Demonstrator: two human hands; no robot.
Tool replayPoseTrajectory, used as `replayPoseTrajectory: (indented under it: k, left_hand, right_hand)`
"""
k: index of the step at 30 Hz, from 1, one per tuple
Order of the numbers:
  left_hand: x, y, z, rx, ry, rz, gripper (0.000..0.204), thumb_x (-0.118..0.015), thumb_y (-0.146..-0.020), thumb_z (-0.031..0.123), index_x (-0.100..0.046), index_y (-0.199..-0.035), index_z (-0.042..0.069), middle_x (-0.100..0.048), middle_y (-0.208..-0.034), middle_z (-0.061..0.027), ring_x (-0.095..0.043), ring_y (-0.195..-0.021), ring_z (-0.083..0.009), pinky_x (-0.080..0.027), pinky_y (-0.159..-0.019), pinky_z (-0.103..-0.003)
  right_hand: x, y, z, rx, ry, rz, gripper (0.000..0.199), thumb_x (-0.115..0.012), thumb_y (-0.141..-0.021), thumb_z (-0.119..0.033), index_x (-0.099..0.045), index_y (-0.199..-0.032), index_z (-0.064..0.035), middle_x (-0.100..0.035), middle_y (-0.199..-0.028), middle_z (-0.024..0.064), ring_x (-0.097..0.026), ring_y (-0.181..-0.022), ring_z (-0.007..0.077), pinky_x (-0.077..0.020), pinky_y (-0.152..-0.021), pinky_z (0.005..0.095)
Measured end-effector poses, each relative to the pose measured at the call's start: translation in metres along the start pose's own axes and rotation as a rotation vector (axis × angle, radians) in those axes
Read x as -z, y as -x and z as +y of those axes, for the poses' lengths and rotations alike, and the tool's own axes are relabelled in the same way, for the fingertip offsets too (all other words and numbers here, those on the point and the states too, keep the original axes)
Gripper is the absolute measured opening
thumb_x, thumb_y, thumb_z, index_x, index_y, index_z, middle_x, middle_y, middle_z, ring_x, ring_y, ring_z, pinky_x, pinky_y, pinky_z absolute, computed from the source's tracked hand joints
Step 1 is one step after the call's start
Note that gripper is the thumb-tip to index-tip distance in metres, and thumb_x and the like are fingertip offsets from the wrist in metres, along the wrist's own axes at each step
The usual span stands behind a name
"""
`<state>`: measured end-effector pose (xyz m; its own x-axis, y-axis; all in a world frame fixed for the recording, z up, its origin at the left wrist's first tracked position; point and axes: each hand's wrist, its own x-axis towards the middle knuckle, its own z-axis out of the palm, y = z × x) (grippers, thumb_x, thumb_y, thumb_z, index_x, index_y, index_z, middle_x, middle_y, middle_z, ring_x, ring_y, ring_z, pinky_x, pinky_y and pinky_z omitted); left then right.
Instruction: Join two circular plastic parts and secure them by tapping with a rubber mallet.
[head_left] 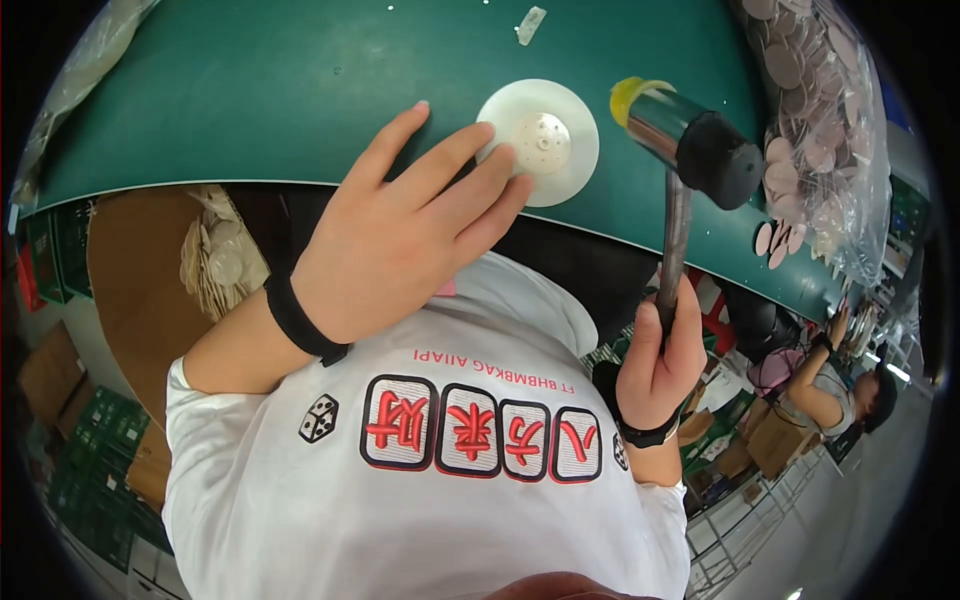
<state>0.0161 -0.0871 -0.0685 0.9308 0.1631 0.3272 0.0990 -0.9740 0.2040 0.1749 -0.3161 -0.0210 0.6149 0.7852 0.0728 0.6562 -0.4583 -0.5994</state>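
Fingertips [500,160] of the left hand [395,235] lay spread and nearly flat on the near-left edge of the white disc [540,142], pinning it to the green surface [280,90] rather than gripping it; the thumb reached out apart from them, resting on the surface well to the left of the disc. Fingers of the right hand [660,365] were wrapped tight round the thin metal handle of a mallet [690,140], whose head, one yellow face, a shiny barrel and one black rubber face, hung just to the right of the disc and slightly above it, not touching it. The disc itself sat near the front edge of the surface, a raised hub with small holes at its centre.

As for progress, my judgement was that one disc was being worked and the blow had not landed at this instant. Whether anything was already seated in the hub could not be told from where I stood. A clear bag full of pinkish round pieces [810,110] lay well to the right of the disc, a few loose ones spilled beside it, which suggested plenty remained. Below the surface's edge, to the left of the disc, a stack of pale discs [215,260] rested on brown cardboard. Another person [840,385] worked far off to the right.
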Motion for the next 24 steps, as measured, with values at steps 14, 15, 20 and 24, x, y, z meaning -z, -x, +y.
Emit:
replayPoseTrajectory:
  k: [14, 15, 20, 24]
  left_hand:
    - [-0.006, 0.006, 0.004, 0.01, 0.008, -0.04, 0.054, -0.068, -0.076, 0.018, -0.062, -0.129, 0.01, -0.057, -0.13, -0.0063, -0.05, -0.133, -0.0276, -0.038, -0.116, -0.047]
    - [-0.007, 0.007, 0.004, 0.005, -0.007, -0.047, 0.055, -0.068, -0.076, 0.017, -0.062, -0.13, 0.01, -0.056, -0.13, -0.007, -0.049, -0.134, -0.0283, -0.038, -0.117, -0.047]
    - [-0.011, 0.012, 0.005, 0.016, -0.007, -0.015, 0.056, -0.068, -0.076, 0.017, -0.059, -0.131, 0.01, -0.055, -0.131, -0.0085, -0.047, -0.136, -0.0299, -0.037, -0.117, -0.047]
    - [-0.014, 0.014, 0.006, 0.019, -0.01, 0.005, 0.053, -0.067, -0.076, 0.017, -0.06, -0.128, 0.01, -0.055, -0.132, -0.0083, -0.047, -0.137, -0.0299, -0.038, -0.116, -0.048]
  right_hand:
    - [0.001, -0.009, -0.005, -0.039, 0.058, -0.127, 0.03, -0.063, -0.095, -0.001, -0.06, -0.124, 0.0052, -0.066, -0.09, 0.0168, -0.064, -0.07, 0.0281, -0.0515, -0.065, 0.0335]
    - [0.003, -0.006, -0.007, -0.055, 0.019, -0.113, 0.03, -0.064, -0.095, -0.002, -0.061, -0.123, 0.0046, -0.065, -0.089, 0.0168, -0.064, -0.07, 0.0284, -0.0516, -0.065, 0.0335]
    - [0.0, -0.013, -0.011, 0.027, -0.033, -0.151, 0.03, -0.065, -0.094, -0.003, -0.061, -0.123, 0.0044, -0.064, -0.088, 0.0158, -0.063, -0.069, 0.028, -0.0518, -0.065, 0.0329]
    - [-0.001, -0.014, -0.007, 0.054, -0.034, -0.137, 0.03, -0.065, -0.094, -0.003, -0.061, -0.123, 0.004, -0.065, -0.089, 0.0171, -0.064, -0.07, 0.0301, -0.0524, -0.065, 0.034]
